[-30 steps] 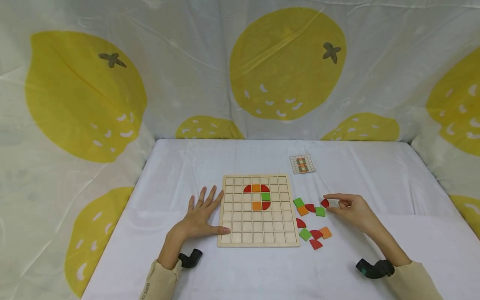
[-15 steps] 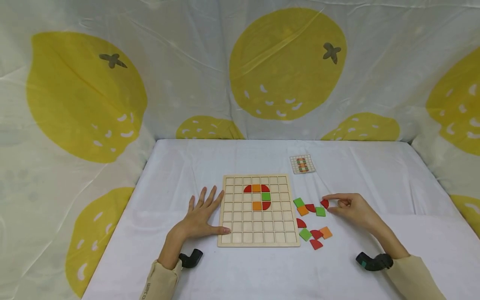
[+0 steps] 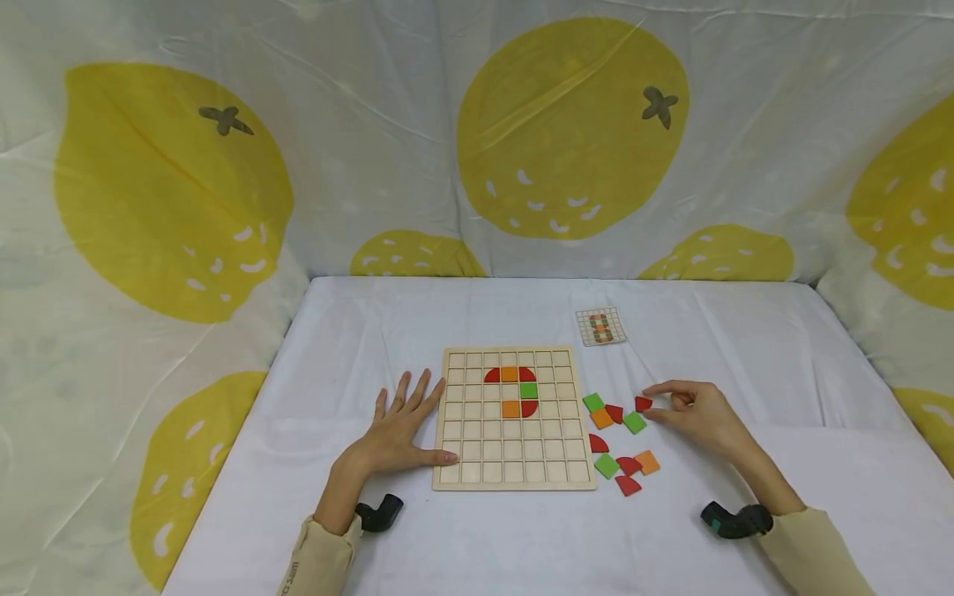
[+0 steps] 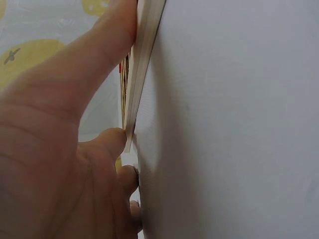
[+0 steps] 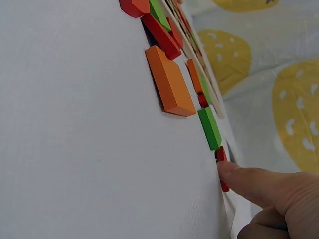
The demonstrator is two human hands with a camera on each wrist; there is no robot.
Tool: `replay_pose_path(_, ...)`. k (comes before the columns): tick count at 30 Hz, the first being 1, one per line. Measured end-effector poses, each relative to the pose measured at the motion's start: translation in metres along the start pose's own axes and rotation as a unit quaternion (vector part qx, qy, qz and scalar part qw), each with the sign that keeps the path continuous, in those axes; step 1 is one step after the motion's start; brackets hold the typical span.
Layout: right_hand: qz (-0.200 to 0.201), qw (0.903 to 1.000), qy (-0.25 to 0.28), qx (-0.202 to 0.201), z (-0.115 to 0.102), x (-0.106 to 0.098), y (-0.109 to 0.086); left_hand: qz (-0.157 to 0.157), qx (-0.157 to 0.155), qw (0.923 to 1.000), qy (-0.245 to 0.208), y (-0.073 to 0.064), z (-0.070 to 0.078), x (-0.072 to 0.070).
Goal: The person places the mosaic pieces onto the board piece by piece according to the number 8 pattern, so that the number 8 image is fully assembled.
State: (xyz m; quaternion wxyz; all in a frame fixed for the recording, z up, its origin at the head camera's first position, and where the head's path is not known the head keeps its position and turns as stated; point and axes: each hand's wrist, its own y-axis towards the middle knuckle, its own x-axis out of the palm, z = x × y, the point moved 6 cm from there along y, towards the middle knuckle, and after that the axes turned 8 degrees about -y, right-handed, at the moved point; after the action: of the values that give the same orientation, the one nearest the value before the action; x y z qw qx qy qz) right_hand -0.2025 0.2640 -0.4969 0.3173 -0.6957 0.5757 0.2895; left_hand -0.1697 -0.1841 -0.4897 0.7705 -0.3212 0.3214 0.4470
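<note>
My right hand [image 3: 693, 414] pinches a red quarter-circle tile [image 3: 643, 404] between thumb and forefinger, low over the cloth to the right of the board. In the right wrist view the thumb [image 5: 249, 177] lies against this red tile [image 5: 222, 154]. A green square tile [image 3: 634, 423] sits just below it, with another red tile [image 3: 614, 413] to its left. My left hand [image 3: 395, 434] spreads its fingers along the left side of the wooden grid board [image 3: 514, 484], its thumb resting on the board's lower left edge. The left wrist view shows the board's side edge [image 4: 142, 64] by the fingers.
Red, orange and green tiles fill some cells in the board's upper middle, among them an orange square [image 3: 509, 374]. More loose tiles, such as an orange one [image 3: 647, 462], lie right of the board. A small pattern card [image 3: 600, 326] lies behind, on the white cloth [image 3: 715, 331].
The pinched red tile has turned and shifted slightly left with my right hand. The green tile below it and the red tile beside that have turned a little. My left hand stays put.
</note>
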Motion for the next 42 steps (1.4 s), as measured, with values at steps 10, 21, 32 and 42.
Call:
replay_pose_path(10, 0.015, 0.9998, 0.002, -0.017, -0.004, 0.003, 0.0, 0.0, 0.0, 1.0, -0.004, -0.001, -0.001, 0.0)
replay_pose_path(21, 0.026, 0.9996, 0.005, 0.001, -0.006, 0.009, 0.003, 0.0, 0.003, 1.0, -0.005, -0.001, 0.0, -0.001)
replay_pose_path(32, 0.02, 0.9997, 0.016, 0.007, -0.012, 0.011, 0.006, 0.0, 0.005, 1.0, 0.001, 0.0, 0.0, 0.0)
replay_pose_path(42, 0.029, 0.9993, 0.021, 0.013, -0.013, 0.015, 0.007, -0.004, 0.0, 1.0, 0.002, 0.001, -0.002, 0.002)
